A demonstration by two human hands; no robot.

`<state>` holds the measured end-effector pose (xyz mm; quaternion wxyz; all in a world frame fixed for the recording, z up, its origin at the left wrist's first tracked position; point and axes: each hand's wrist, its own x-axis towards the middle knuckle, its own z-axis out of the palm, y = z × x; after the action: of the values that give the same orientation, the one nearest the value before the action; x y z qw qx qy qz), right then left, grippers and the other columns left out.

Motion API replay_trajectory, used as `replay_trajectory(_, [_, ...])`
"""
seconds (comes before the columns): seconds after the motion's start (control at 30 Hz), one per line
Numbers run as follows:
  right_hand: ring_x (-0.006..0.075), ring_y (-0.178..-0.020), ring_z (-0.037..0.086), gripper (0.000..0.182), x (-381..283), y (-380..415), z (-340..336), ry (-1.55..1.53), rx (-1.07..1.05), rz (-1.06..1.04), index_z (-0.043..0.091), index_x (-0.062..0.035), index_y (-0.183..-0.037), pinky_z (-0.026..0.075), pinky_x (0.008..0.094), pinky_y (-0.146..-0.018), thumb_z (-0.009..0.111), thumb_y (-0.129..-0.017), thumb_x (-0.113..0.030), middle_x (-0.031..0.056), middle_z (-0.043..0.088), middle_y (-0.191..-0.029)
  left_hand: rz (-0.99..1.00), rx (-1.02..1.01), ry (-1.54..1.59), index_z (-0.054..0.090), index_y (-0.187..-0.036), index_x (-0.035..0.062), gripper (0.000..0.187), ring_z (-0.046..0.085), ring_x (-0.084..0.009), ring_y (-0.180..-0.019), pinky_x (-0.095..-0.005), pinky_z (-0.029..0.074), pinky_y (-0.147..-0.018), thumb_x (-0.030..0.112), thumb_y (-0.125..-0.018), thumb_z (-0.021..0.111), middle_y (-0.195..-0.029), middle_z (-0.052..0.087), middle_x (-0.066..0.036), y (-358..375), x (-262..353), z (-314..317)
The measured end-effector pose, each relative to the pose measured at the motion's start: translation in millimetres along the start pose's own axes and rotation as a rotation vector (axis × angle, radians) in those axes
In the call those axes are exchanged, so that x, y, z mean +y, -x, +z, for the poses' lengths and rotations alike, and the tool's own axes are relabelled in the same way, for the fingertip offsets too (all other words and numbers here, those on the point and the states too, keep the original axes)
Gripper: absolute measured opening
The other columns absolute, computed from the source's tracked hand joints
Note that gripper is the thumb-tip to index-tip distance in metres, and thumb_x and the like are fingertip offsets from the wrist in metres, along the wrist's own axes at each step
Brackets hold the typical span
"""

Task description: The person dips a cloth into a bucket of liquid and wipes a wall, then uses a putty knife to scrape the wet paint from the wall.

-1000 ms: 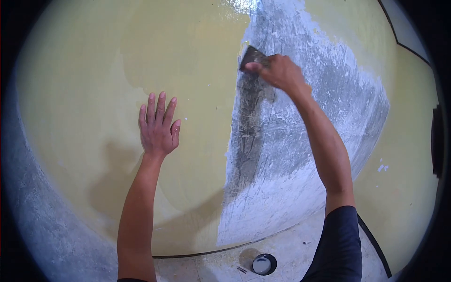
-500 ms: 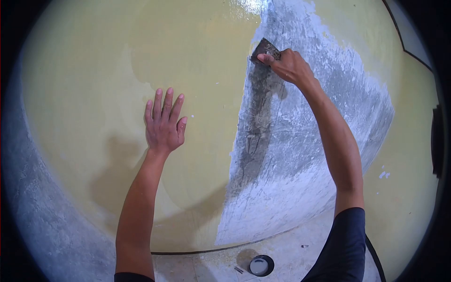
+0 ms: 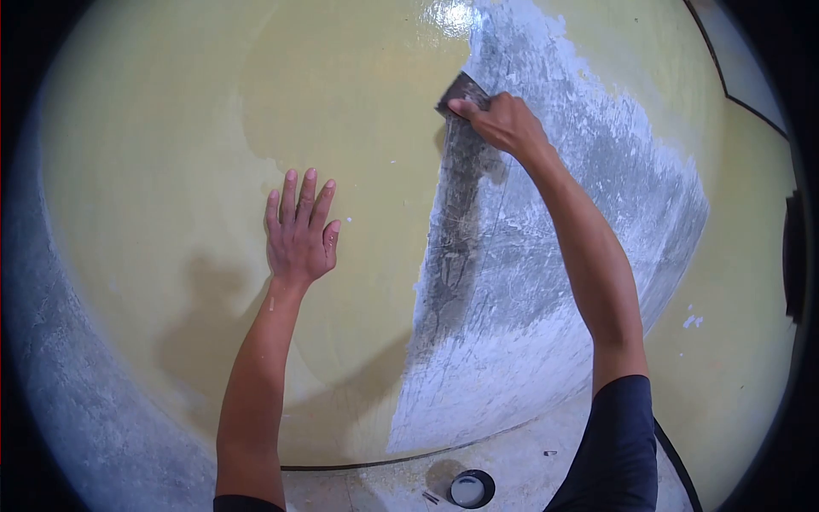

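Note:
A dark, flat scraper [image 3: 461, 91] is gripped in my right hand [image 3: 508, 125], the thumb pressed along its face. Its edge meets the wall where yellow paint [image 3: 367, 111] borders a scraped grey-white patch [image 3: 546, 213]. My left hand [image 3: 301, 233] lies flat against the painted wall to the left, fingers stretched upward and thumb out to the side. Nothing is in it. Small pale flecks cling to my left thumb and wrist.
On the floor below stands a round dark container [image 3: 471, 489] with pale contents. Small thin pieces [image 3: 431, 497] lie beside it. A dark strip [image 3: 375, 466] runs along the wall's foot. At the far right is a dark object [image 3: 794, 256] on the wall.
My right hand has moved the scraper left, onto the edge of the yellow paint. My left hand stays flat on the wall. The view has shifted slightly.

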<state>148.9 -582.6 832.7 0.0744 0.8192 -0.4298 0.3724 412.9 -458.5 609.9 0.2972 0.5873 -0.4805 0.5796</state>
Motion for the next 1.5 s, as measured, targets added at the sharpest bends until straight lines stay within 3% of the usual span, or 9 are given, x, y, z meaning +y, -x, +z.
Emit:
replay_trajectory(0.43, [0.0301, -0.065, 0.067, 0.085, 27.3, 5.7, 2.9, 0.267, -0.033, -0.142, 0.062, -0.0006, -0.062, 0.052, 0.0492, -0.064, 0.058, -0.076, -0.084, 0.0164, 0.064, -0.064, -0.002, -0.011, 0.0, 0.038, -0.153, 0.015, 0.055, 0.022, -0.0348, -0.151, -0.0529, 0.012, -0.121, 0.034, -0.101, 0.038, -0.162, 0.03, -0.011, 0.4, 2.3, -3.1])
replay_trajectory(0.97, [0.0445, -0.079, 0.069, 0.086, -12.3, 26.0, 19.3, 0.148, -0.017, -0.197, 0.069, 0.0066, -0.077, 0.054, 0.0512, -0.075, 0.058, -0.081, -0.078, 0.0264, 0.069, -0.077, 0.01, -0.056, -0.009, 0.034, -0.155, 0.0192, 0.058, 0.02, -0.034, -0.152, -0.0535, 0.011, -0.121, 0.038, -0.101, 0.041, -0.163, 0.027, -0.01, 1.5, -2.8, -1.0])
replay_trajectory(1.07, [0.0387, -0.07, 0.07, 0.088, 24.8, 49.5, 44.3, 0.196, 0.023, -0.264, 0.067, 0.0037, -0.071, 0.056, 0.0493, -0.07, 0.05, -0.083, -0.082, 0.0215, 0.067, -0.069, 0.043, -0.079, -0.033, 0.032, -0.156, 0.0189, 0.063, 0.017, -0.0358, -0.152, -0.0552, 0.011, -0.121, 0.045, -0.1, 0.043, -0.164, 0.024, -0.011, 1.0, -6.5, -1.3])
replay_trajectory(1.17, [0.0222, -0.057, 0.067, 0.089, 83.0, 129.4, 72.2, 0.042, -0.334, -0.125, 0.062, -0.0026, -0.071, 0.055, 0.0405, -0.054, 0.039, -0.082, -0.088, 0.0093, 0.06, -0.058, 0.055, -0.053, -0.013, 0.029, -0.157, 0.0154, 0.071, 0.016, -0.0392, -0.152, -0.058, 0.01, -0.12, 0.051, -0.098, 0.045, -0.164, 0.021, -0.016, -0.6, -3.3, -1.3])
replay_trajectory(1.23, [0.0328, -0.073, 0.07, 0.097, 128.9, 189.8, 108.9, -0.059, -0.383, -0.048, 0.063, 0.0048, -0.094, 0.055, 0.0439, -0.068, 0.051, -0.075, -0.09, 0.019, 0.068, -0.076, 0.039, -0.027, 0.006, 0.029, -0.157, 0.0155, 0.075, 0.015, -0.0397, -0.152, -0.0585, 0.009, -0.12, 0.054, -0.096, 0.047, -0.164, 0.021, -0.017, -9.7, 6.4, 2.4])
replay_trajectory(1.3, [0.0369, -0.093, 0.069, 0.086, 171.0, 248.2, 150.4, -0.345, -0.646, -0.051, 0.052, 0.004, -0.118, 0.053, 0.044, -0.083, 0.084, -0.069, -0.059, 0.0259, 0.069, -0.096, 0.07, -0.073, 0.082, 0.027, -0.157, 0.0138, 0.083, 0.012, -0.0396, -0.152, -0.0581, 0.008, -0.12, 0.06, -0.092, 0.052, -0.163, 0.02, -0.018, -34.3, 22.5, 1.9])
replay_trajectory(1.33, [0.0278, -0.079, 0.066, 0.075, 179.7, 276.7, 161.2, -0.395, -0.759, 0.028, 0.047, -0.0012, -0.12, 0.051, 0.0408, -0.073, 0.091, -0.069, -0.035, 0.0176, 0.066, -0.086, 0.083, -0.096, 0.076, 0.026, -0.157, 0.0125, 0.084, 0.012, -0.0388, -0.152, -0.0573, 0.009, -0.121, 0.06, -0.093, 0.051, -0.163, 0.02, -0.018, -56.6, 36.2, 2.3])
replay_trajectory(1.47, [0.0114, -0.062, 0.053, 0.059, 194.7, 370.7, 189.0, -0.763, -0.897, 0.335, 0.042, -0.0014, -0.128, 0.045, 0.0279, -0.056, 0.078, -0.086, -0.023, 0.0048, 0.057, -0.076, 0.118, -0.054, -0.013, 0.025, -0.157, 0.0082, 0.082, 0.012, -0.0377, -0.152, -0.0533, 0.011, -0.122, 0.058, -0.095, 0.047, -0.162, 0.021, -0.018, -165.6, 76.2, 6.8])
replay_trajectory(1.5, [0.0181, -0.064, 0.058, 0.068, 198.7, 386.8, 190.0, -0.787, -0.916, 0.32, 0.042, -0.0002, -0.136, 0.048, 0.0349, -0.063, 0.076, -0.085, -0.031, 0.0102, 0.06, -0.074, 0.132, 0.009, -0.009, 0.025, -0.156, 0.0075, 0.08, 0.013, -0.0365, -0.152, -0.0515, 0.011, -0.122, 0.056, -0.097, 0.046, -0.162, 0.022, -0.017, -190.4, 82.3, 7.9])
